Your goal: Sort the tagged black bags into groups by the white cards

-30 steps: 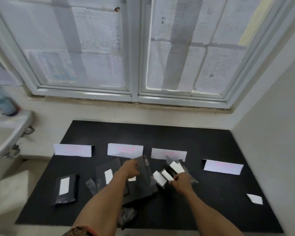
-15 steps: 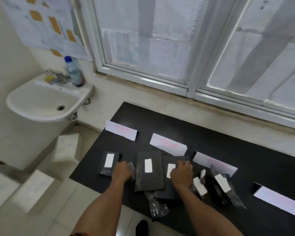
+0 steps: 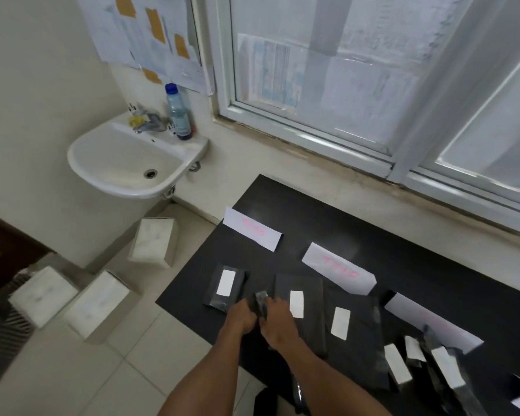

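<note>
Three white cards with pink writing lie in a row on the black table point(image 3: 312, 205): a left card point(image 3: 252, 230), a middle card point(image 3: 339, 269) and a right card point(image 3: 433, 324). One tagged black bag point(image 3: 225, 286) lies below the left card. Two larger tagged bags point(image 3: 297, 304) point(image 3: 341, 324) lie below the middle card. Several smaller tagged bags point(image 3: 446, 369) are piled below the right card. My left hand point(image 3: 241, 318) and my right hand point(image 3: 278, 321) meet near the table's front edge. Together they pinch a small crumpled black bag point(image 3: 261, 300), whose tag is hidden.
A white sink point(image 3: 102, 163) with a tap and a blue-capped bottle point(image 3: 178, 114) hangs at the left. Three white boxes point(image 3: 153, 242) point(image 3: 99, 303) point(image 3: 42, 295) stand on the tiled floor beside the table. A window runs along the table's far side.
My view has swung left and down. My right hand left the larger bag and moved left to meet my left hand at the small crumpled bag.
</note>
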Demonstrator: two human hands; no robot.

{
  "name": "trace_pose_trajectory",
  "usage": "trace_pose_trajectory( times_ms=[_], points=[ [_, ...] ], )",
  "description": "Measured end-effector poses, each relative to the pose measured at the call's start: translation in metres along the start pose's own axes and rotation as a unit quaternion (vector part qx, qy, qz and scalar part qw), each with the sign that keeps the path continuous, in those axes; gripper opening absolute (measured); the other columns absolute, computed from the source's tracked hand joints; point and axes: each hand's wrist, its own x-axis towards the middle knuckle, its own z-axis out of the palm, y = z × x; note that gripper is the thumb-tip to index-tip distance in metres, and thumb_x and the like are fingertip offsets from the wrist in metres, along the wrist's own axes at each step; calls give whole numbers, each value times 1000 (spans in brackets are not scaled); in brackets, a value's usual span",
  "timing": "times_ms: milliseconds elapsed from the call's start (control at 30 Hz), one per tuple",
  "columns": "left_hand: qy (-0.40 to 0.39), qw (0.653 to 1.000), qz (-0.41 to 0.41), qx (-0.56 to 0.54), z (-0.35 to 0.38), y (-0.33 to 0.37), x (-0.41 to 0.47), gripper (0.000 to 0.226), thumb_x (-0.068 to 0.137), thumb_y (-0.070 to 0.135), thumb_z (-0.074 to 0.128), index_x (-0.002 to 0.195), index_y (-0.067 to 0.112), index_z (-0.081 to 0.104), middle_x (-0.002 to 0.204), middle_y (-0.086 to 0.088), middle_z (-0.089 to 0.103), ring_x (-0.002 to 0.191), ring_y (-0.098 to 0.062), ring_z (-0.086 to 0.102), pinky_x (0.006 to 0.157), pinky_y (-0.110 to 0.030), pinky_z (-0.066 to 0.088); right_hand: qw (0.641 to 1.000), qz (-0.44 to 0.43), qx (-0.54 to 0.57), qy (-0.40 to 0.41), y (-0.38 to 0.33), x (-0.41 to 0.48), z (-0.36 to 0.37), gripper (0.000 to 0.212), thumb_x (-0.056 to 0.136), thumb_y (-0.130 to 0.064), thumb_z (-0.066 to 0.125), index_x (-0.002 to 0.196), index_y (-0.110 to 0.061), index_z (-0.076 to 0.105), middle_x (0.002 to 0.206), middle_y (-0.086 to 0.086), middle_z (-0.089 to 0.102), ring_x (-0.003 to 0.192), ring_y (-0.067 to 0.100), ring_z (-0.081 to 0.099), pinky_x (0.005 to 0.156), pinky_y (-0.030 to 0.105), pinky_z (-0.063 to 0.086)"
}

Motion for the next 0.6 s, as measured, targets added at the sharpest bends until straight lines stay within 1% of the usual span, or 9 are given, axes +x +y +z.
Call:
trace_pose_trajectory(
  times_ms=[67, 133, 200, 267, 333, 467, 533, 600],
  points=[
    [-7, 1000, -18, -23, -2, -6, 4, 40, 90, 7, 45, 129, 3, 54, 136, -15, 55, 125, -28, 52, 100, -28, 40, 999, 25, -18, 9, -1, 7, 5, 49, 89, -18, 57, 136, -16, 43, 129, 10, 44, 124, 27, 41, 103, 30, 39],
    [-7, 998, -32, -49, -5, -12, 5, 41, 89, 5, 44, 128, 5, 55, 135, -14, 56, 124, -27, 52, 99, -28, 40, 999, 27, -41, 5, -2, 11, 12, 54, 88, -15, 57, 139, -19, 39, 131, 10, 42, 124, 27, 39, 104, 30, 37],
    [-9, 997, -42, -70, -6, -16, 9, 43, 88, 5, 44, 130, 7, 55, 137, -12, 54, 125, -25, 51, 101, -27, 39, 997, 2, -78, -3, -2, 15, 17, 62, 88, -12, 56, 145, -19, 31, 135, 9, 40, 125, 27, 38, 104, 31, 35],
    [-10, 995, -50, -87, -4, -20, 13, 44, 89, 4, 43, 132, 7, 54, 139, -11, 53, 128, -25, 49, 104, -26, 38, 994, -19, -108, -2, -4, 16, 22, 66, 90, -16, 58, 147, -17, 25, 138, 9, 40, 126, 26, 37, 105, 32, 34],
    [-12, 993, -56, -99, -2, -21, 13, 44, 89, 3, 43, 132, 6, 54, 139, -13, 52, 128, -25, 49, 104, -27, 38, 994, 0, -112, -4, -3, 18, 25, 66, 89, -18, 62, 146, -17, 27, 137, 9, 44, 125, 25, 38, 103, 31, 36],
    [-15, 991, -63, -115, 1, -25, 12, 44, 89, 3, 43, 131, 5, 55, 137, -14, 54, 125, -27, 51, 104, -29, 41, 995, 53, -81, -9, -6, 22, 23, 64, 86, -5, 63, 140, -15, 29, 133, 13, 49, 124, 29, 43, 99, 32, 43],
    [-20, 988, -76, -133, 5, -31, 17, 43, 87, 3, 43, 128, 7, 57, 131, -16, 58, 120, -31, 56, 102, -35, 46, 996, 76, -39, -2, -7, 21, 22, 67, 82, -9, 68, 137, -12, 29, 129, 13, 52, 123, 30, 45, 96, 33, 45],
    [-30, 983, -84, -159, 11, -43, 30, 45, 83, 3, 42, 125, 9, 58, 125, -24, 60, 115, -39, 58, 100, -47, 48, 996, 93, 0, 13, -8, 19, 20, 72, 75, -18, 74, 133, -10, 32, 126, 13, 54, 120, 29, 49, 94, 34, 47]
  ],
)
